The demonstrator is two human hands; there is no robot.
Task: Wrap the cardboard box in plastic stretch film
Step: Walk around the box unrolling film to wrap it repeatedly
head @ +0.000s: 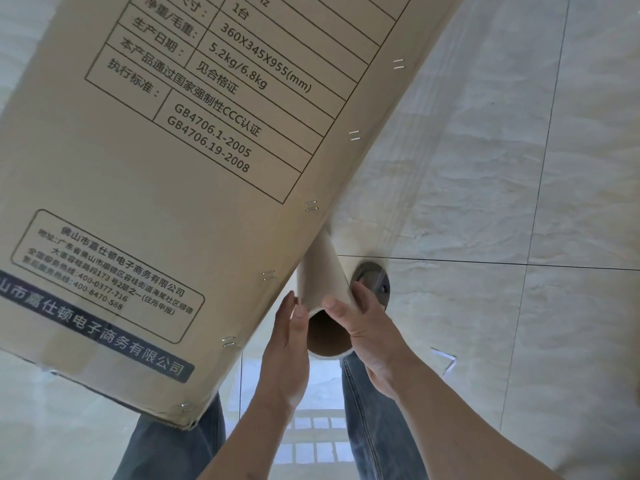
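Cardboard fills the upper left: the box, printed with a table of text and stapled along its right edge, stands tilted over the tiled floor. Just beside its lower right edge the film roll is held by both hands, open core toward the camera. Left hand presses flat, fingers straight, against its left side; right hand grips its right side, while clear film stretches up along the box edge.

Tall printed cardboard box, stapled edge, film roll beside it
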